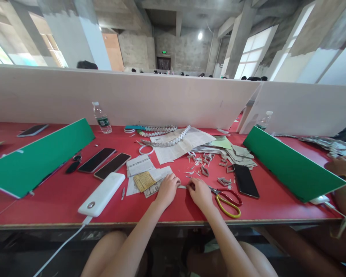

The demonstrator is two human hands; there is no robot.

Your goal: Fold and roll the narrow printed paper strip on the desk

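My left hand (167, 189) and my right hand (200, 192) rest on the red table (57, 200) and pinch the two ends of a small folded strip of paper (183, 187) between them. Several small folded paper pieces (203, 169) lie scattered just beyond my right hand. Cut newspaper sheets (144, 179) lie by my left hand. Red and yellow scissors (227, 198) lie right of my right hand.
A white power bank (102, 194) with its cable and two dark phones (103, 162) lie at left; another phone (245, 181) at right. Green boards (34, 156) (291, 165) stand on both sides. A water bottle (102, 118), woven paper chains (167, 140) and a white partition (127, 96) sit behind. Another person's hand (341, 166) is at far right.
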